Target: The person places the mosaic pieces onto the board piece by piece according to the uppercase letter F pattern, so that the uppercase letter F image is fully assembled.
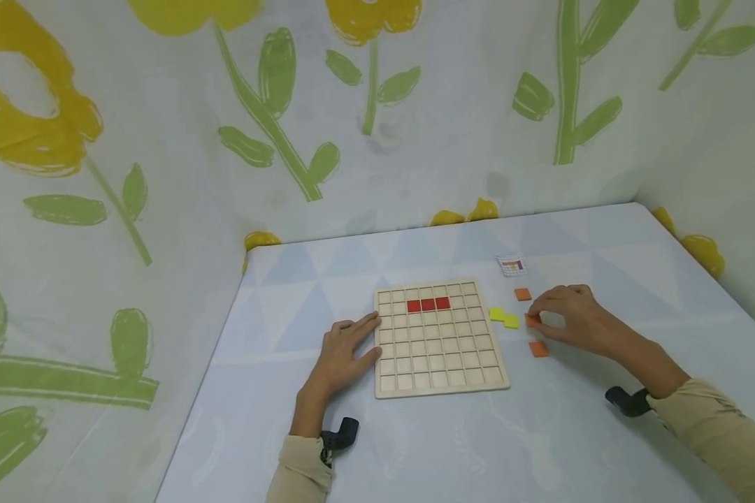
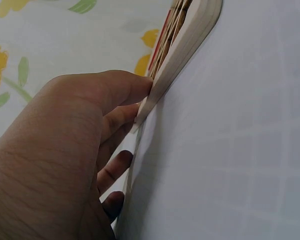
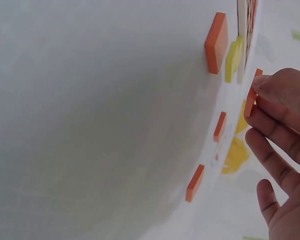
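Observation:
A square wooden grid board (image 1: 440, 346) lies on the table, with three red tiles (image 1: 428, 304) side by side near its far edge. My left hand (image 1: 342, 356) touches the board's left edge with thumb and fingertips, its fingers fairly straight. Right of the board, my right hand (image 1: 572, 318) pinches an orange tile (image 3: 253, 92) between thumb and fingers, lifted off the table in the right wrist view. Other orange tiles lie nearby, one farther away (image 1: 523, 294) and one closer (image 1: 539, 348). A third loose orange tile (image 3: 195, 183) shows in the right wrist view; the hand appears to hide it in the head view.
Two yellow tiles (image 1: 510, 321) lie between the board and the right hand. Beyond the orange tiles is a small printed card (image 1: 512, 265) with a coloured grid pattern. Flower-printed cloth (image 1: 182, 140) hangs behind and beside the pale blue-patterned table (image 1: 415, 447).

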`<control>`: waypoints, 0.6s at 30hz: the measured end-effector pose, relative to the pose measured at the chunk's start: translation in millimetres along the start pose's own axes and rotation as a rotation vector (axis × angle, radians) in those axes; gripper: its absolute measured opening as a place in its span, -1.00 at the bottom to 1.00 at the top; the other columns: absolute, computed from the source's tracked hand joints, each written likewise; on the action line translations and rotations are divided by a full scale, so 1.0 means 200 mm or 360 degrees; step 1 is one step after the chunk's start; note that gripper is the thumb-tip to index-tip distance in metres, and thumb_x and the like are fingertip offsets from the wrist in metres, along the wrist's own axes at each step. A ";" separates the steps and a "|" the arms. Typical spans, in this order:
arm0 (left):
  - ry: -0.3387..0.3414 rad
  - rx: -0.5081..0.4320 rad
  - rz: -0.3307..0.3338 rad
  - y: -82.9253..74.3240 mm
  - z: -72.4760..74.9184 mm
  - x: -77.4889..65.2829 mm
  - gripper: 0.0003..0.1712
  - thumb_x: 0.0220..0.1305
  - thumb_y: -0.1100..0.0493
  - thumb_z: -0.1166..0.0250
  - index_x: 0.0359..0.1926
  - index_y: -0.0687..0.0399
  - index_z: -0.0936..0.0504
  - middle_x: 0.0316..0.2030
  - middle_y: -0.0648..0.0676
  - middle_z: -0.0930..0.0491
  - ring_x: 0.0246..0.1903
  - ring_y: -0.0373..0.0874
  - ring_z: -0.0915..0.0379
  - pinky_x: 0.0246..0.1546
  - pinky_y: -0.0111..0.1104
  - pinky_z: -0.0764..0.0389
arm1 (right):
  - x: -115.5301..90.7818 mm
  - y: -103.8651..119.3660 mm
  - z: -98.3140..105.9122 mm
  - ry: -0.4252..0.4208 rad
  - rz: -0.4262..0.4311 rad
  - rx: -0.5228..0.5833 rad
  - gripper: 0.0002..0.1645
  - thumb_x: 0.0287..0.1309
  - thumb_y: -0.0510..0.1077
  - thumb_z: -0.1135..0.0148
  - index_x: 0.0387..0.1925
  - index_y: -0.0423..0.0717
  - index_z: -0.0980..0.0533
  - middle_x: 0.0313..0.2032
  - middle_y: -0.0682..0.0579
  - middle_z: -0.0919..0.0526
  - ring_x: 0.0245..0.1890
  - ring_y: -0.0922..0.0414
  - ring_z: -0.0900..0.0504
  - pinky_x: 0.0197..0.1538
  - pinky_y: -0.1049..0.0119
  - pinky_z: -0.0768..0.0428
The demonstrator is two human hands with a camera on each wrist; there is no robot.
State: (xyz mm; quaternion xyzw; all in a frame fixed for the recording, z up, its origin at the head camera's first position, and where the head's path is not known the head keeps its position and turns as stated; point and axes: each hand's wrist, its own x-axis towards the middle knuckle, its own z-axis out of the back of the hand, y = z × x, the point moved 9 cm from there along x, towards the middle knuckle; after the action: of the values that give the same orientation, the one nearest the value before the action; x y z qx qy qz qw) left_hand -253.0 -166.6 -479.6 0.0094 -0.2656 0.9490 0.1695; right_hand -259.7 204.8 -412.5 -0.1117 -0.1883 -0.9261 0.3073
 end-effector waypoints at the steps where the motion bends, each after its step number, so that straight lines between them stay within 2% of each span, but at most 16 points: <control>1: 0.0002 0.0002 -0.0001 0.00 0.00 0.00 -0.30 0.35 -0.15 -0.18 0.48 -0.25 -0.34 0.46 -0.27 -0.22 0.34 0.06 -0.13 0.26 0.05 -0.14 | 0.01 0.01 0.00 0.0005 0.0004 0.0001 -0.72 -0.14 -0.26 -0.60 -0.35 0.08 -0.69 -0.25 0.13 -0.72 -0.12 0.01 -0.59 -0.02 -0.11 -0.29; 10: -0.0010 0.0037 0.0002 0.00 0.00 0.00 -0.31 0.35 -0.15 -0.18 0.48 -0.29 -0.34 0.45 -0.30 -0.22 0.34 0.03 -0.14 0.22 0.02 -0.17 | 0.09 0.07 0.00 -0.0012 0.0064 0.0003 -0.73 -0.12 -0.27 -0.59 -0.38 0.08 -0.68 -0.28 0.13 -0.71 -0.15 0.01 -0.57 -0.03 -0.12 -0.29; 18: 0.0019 0.0043 0.0007 0.00 0.00 0.00 -0.31 0.36 -0.15 -0.18 0.48 -0.27 -0.33 0.46 -0.28 -0.21 0.35 0.03 -0.13 0.22 0.02 -0.17 | 0.14 0.09 -0.05 0.0090 0.0011 0.0021 -0.80 -0.03 -0.23 -0.55 -0.34 0.05 -0.69 -0.23 0.10 -0.72 -0.07 -0.02 -0.56 0.05 -0.14 -0.27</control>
State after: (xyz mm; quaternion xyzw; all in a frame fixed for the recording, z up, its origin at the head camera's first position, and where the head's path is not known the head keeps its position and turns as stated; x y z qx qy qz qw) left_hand -252.7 -166.2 -479.1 0.0054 -0.2517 0.9529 0.1690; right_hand -271.5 172.5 -407.0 -0.0841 -0.1852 -0.9266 0.3163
